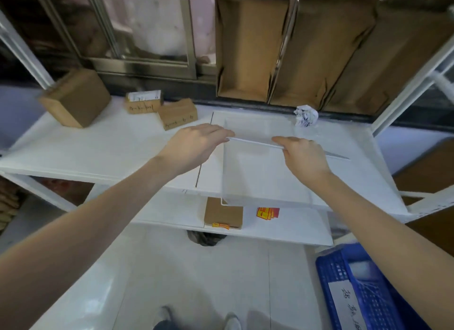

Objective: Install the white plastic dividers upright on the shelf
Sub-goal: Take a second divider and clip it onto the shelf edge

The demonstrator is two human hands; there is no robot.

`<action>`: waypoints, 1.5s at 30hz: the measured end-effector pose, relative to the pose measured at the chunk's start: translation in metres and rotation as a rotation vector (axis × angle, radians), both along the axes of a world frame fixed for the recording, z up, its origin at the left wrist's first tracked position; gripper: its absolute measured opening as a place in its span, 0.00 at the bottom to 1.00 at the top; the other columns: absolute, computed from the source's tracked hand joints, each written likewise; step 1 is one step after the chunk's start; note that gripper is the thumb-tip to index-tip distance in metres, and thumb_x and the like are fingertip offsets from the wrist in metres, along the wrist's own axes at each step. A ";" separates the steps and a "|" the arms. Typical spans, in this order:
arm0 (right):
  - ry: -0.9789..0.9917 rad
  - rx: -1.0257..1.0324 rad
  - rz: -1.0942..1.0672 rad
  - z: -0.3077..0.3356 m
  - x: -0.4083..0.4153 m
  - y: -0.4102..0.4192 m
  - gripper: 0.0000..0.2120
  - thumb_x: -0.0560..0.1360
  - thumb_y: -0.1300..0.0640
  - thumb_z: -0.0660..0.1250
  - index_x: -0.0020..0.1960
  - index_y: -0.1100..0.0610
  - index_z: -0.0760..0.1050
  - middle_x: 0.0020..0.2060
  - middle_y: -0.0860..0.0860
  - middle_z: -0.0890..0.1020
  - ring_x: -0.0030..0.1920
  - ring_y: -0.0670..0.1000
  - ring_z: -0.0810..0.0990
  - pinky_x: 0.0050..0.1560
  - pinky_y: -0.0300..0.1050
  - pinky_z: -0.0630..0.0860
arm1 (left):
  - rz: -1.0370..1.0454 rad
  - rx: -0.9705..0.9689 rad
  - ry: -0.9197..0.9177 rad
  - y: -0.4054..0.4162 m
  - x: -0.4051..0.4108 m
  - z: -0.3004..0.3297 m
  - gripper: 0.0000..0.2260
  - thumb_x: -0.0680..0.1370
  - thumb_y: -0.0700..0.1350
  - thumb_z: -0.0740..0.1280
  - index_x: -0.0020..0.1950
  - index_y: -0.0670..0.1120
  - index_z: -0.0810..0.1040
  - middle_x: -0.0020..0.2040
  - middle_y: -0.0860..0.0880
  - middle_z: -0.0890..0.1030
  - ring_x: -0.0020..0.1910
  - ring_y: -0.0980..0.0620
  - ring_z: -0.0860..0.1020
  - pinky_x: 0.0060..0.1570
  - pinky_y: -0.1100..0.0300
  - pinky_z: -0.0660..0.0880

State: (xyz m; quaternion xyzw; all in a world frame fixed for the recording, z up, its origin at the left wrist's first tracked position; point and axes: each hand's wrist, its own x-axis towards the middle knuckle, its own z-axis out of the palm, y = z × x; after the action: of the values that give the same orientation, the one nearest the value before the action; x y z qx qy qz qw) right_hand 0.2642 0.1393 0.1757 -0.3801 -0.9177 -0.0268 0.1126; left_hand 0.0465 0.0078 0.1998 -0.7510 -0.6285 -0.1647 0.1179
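A white plastic divider [260, 172] hangs over the right half of the white shelf [103, 145], its thin top edge running from upper left to lower right. My left hand [196, 143] grips the left end of that edge. My right hand [302, 155] grips the edge further right, and the edge's far end pokes out past it. The divider's lower corner reaches past the shelf's front edge. I cannot tell whether its bottom touches the shelf.
Three small cardboard boxes [76, 98] stand at the shelf's back left. A crumpled paper ball [305, 116] lies at the back right. Tall cardboard bins [248, 47] stand behind. A lower shelf holds a box [222, 213] and red-yellow tags [267, 213]. A blue crate [363, 290] sits at the lower right.
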 end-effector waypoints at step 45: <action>1.227 -0.439 0.555 0.367 0.028 -0.141 0.14 0.77 0.58 0.61 0.62 0.52 0.73 0.43 0.51 0.85 0.37 0.49 0.86 0.37 0.45 0.83 | 0.132 0.524 -0.332 -0.081 0.099 0.316 0.40 0.68 0.72 0.57 0.67 0.69 0.31 0.75 0.60 0.33 0.73 0.63 0.39 0.66 0.61 0.48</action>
State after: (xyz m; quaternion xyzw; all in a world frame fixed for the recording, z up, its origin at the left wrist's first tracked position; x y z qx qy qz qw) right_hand 0.2922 -0.0017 0.5423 -0.0925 -0.7358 0.4076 0.5328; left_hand 0.1453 -0.0730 0.5155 -0.6155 -0.6225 -0.4335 0.2137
